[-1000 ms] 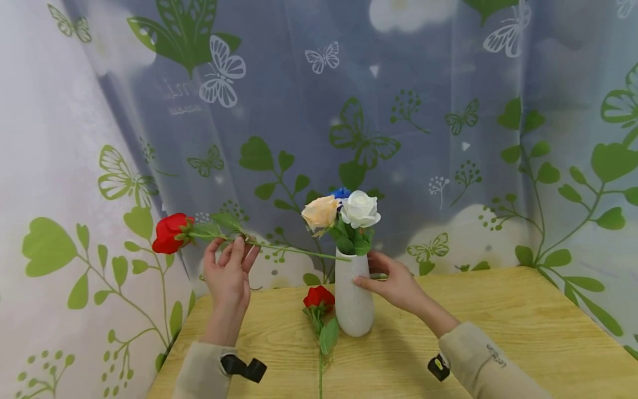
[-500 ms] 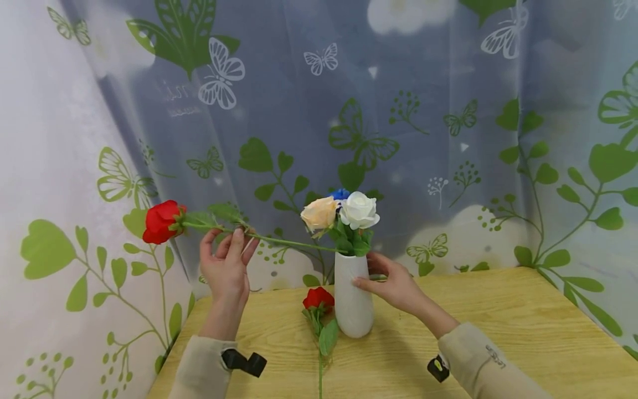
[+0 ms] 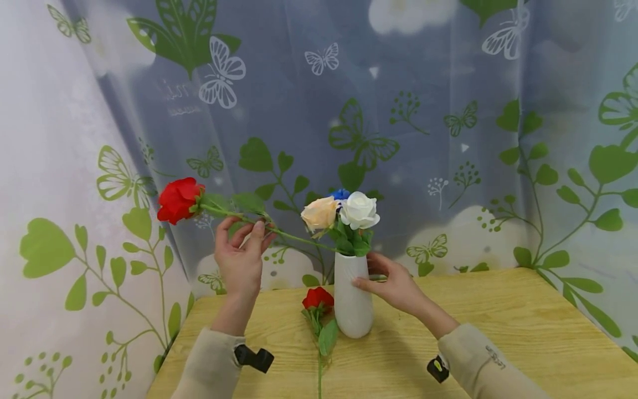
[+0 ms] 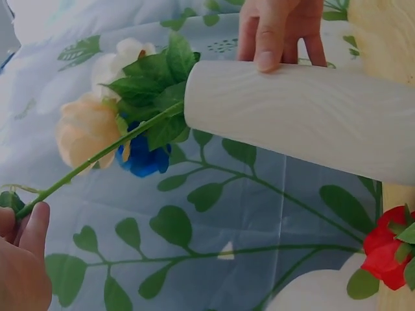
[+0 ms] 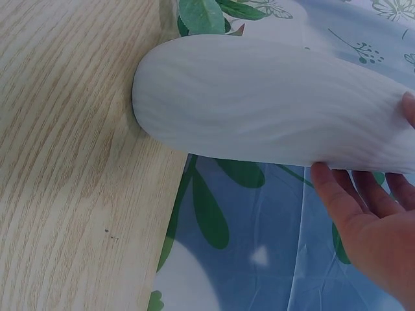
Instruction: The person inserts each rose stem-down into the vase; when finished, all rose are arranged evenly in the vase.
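A long-stemmed red rose is pinched at its stem by my left hand, its bloom out to the left. Its green stem slants down to the right, and the lower end meets the mouth of the white vase; how far it is inside I cannot tell. The vase stands upright on the table while my right hand grips its upper right side, thumb in front. A peach rose, a white rose and a blue flower fill the vase.
Another red rose lies on the wooden table, left of the vase, with its stem toward me. A patterned curtain hangs behind the table and along its left side.
My left hand has risen and shifted right, lifting the rose's bloom. The stem's end, earlier across the vase's front, is now at its mouth. My right hand and the vase have stayed put.
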`<state>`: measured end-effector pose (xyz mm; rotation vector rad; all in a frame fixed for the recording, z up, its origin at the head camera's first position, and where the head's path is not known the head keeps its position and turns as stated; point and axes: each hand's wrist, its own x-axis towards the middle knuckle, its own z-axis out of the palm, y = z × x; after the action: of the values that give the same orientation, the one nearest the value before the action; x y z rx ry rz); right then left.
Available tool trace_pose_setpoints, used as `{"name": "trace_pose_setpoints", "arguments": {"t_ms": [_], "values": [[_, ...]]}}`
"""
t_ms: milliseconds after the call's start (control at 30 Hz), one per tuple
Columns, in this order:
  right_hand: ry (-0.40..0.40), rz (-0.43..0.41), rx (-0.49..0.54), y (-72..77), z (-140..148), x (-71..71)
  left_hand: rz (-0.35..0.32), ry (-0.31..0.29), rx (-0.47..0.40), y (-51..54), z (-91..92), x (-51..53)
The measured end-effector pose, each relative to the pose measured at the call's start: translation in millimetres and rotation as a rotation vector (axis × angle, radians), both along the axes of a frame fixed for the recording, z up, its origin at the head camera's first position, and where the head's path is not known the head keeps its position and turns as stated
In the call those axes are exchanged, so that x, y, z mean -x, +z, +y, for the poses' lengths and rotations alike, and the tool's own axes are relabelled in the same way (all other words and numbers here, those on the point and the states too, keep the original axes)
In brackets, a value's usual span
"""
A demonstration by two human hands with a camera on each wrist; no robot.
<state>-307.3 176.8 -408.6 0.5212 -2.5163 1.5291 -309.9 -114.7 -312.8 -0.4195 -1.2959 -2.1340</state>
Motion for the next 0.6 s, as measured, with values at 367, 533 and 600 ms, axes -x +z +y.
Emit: {"name": "trace_pose_setpoints", "arguments": {"t_ms": [367,533,600], "values": [[-0.003,0.015,-0.012,-2.3,0.5,1.5,0.129,-0.028,0.153,2.5,19.2,2.6],[-0.003,0.012,-0.011,-1.3,0.6,1.3,0.183,-0.033,0.224,4.7,27.0,3.7],[-0.002,0.01,-0.01,-1.2,0.5,1.1,0.195,-0.035,0.244,5.2,30.3,3.3]]}}
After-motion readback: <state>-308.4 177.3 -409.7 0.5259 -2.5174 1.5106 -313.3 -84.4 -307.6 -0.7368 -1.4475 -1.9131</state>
